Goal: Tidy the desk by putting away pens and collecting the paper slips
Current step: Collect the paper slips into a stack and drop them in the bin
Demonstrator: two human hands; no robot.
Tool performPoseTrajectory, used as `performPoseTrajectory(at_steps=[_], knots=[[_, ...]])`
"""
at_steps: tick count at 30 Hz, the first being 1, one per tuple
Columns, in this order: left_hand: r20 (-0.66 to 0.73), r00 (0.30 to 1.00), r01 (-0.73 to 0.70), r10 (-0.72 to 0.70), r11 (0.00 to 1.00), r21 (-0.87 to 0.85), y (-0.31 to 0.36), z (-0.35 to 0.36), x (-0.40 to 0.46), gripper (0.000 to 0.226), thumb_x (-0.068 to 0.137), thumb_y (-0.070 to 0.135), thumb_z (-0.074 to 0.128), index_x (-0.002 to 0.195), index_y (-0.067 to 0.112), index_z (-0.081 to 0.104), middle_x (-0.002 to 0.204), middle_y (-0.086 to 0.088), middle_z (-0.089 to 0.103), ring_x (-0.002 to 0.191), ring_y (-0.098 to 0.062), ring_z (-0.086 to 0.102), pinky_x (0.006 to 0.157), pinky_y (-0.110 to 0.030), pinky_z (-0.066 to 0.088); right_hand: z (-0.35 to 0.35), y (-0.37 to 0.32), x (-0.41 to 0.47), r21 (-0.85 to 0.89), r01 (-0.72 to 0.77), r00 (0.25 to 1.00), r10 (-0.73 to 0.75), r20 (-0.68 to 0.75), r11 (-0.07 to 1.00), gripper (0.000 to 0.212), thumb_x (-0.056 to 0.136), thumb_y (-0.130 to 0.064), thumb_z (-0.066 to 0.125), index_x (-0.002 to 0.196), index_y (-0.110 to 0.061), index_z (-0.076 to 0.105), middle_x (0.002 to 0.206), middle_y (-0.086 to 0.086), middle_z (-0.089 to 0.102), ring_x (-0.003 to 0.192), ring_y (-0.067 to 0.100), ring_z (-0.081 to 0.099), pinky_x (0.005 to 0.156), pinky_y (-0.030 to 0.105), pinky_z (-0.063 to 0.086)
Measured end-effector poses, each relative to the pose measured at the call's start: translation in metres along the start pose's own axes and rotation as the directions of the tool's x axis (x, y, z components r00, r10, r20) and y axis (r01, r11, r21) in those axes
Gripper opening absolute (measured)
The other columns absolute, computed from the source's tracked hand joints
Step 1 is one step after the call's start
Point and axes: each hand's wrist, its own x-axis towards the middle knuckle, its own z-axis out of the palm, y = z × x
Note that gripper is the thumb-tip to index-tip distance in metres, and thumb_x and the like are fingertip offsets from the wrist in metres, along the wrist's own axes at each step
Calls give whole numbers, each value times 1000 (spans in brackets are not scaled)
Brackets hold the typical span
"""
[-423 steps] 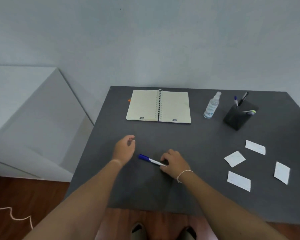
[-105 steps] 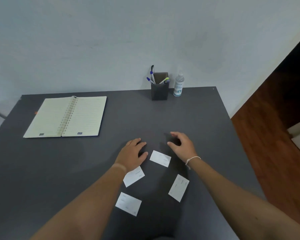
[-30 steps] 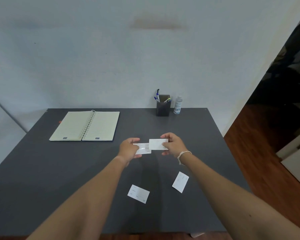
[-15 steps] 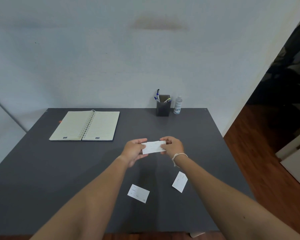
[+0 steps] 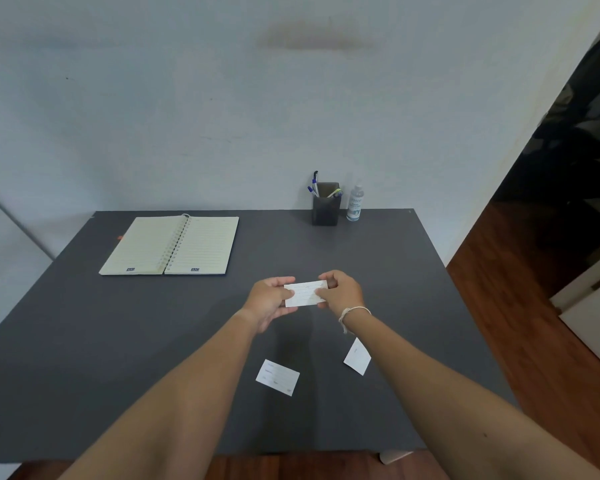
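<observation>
Both hands up over the worktop (image 5: 84, 341) centre: left hand (image 5: 269, 299) and right hand (image 5: 342, 291) each pinching one end of the held paper slips (image 5: 305, 293). Two loose slips lie flat nearer: one (image 5: 278, 377) near-centre, one (image 5: 356, 356) right. Pens (image 5: 314, 187) in the holder (image 5: 325, 211), far right.

A single head-worn wide-angle view looks forward and down from above the near edge of the dark grey desk (image 5: 84, 358), facing the pale wall behind its far edge. The forearms are close; the far edge is distant.
</observation>
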Motion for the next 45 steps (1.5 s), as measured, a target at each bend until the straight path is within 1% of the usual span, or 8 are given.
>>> performPoseTrajectory(at_steps=[4,7,11,14,20,30,39,45], knots=[[-13,1000,10,-10,1000,22,-6,0,-3,30,89,-7,47,113,6,59,109,-17,60,94,-28,62,81,-34,52,-2,8,-4,38,4,1000,-5,26,999,26,83,-4,61,109,-7,61,87,-1,57,72,19,60,48,11,51],[-1,1000,19,-19,999,28,-11,0,-5,31,89,-8,44,114,4,58,113,-19,59,96,-29,61,83,-34,51,-14,24,-7,44,-24,999,25,-25,999,29,83,-16,64,112,-11,62,103,6,61,79,19,58,52,14,51],[7,999,36,-37,999,36,-20,3,-6,33,89,-9,41,115,4,58,117,-21,58,98,-30,60,85,-36,51,-45,62,-9,-387,-45,999,39,-24,921,41,81,-22,67,120,-14,59,121,9,57,109,20,54,93,27,42],[18,998,58,-60,997,56,-27,7,-7,34,89,-9,40,114,5,57,118,-21,58,99,-30,60,84,-35,51,-62,84,-18,-670,-25,995,84,56,742,55,76,-35,69,127,-23,52,129,4,47,125,26,38,104,34,36],[27,995,90,-93,992,83,-41,16,-7,40,88,-10,38,122,3,54,121,-22,57,101,-30,59,86,-37,51,-72,103,-32,-771,14,984,126,122,637,74,69,-41,73,134,-24,43,130,2,40,126,24,32,105,34,35],[34,991,128,-132,987,100,-52,19,-13,40,88,-10,38,120,5,55,128,-23,55,105,-30,59,86,-37,51,-60,104,-28,-723,-42,998,69,8,690,40,78,-26,68,113,-14,52,123,7,49,118,26,40,95,34,40],[9,989,148,-149,985,89,-56,11,-16,42,88,-10,38,124,3,54,129,-23,54,107,-31,58,92,-39,50,-45,94,-23,-716,-43,995,95,32,697,48,79,-23,65,123,-11,48,129,7,42,125,25,34,99,32,38],[-8,988,153,-153,986,64,-57,8,-17,41,87,-10,38,122,4,54,128,-24,55,104,-30,58,91,-39,50,-41,94,-23,-773,-19,996,81,42,634,52,78,-19,65,125,-14,45,130,8,45,123,27,37,99,34,39]])
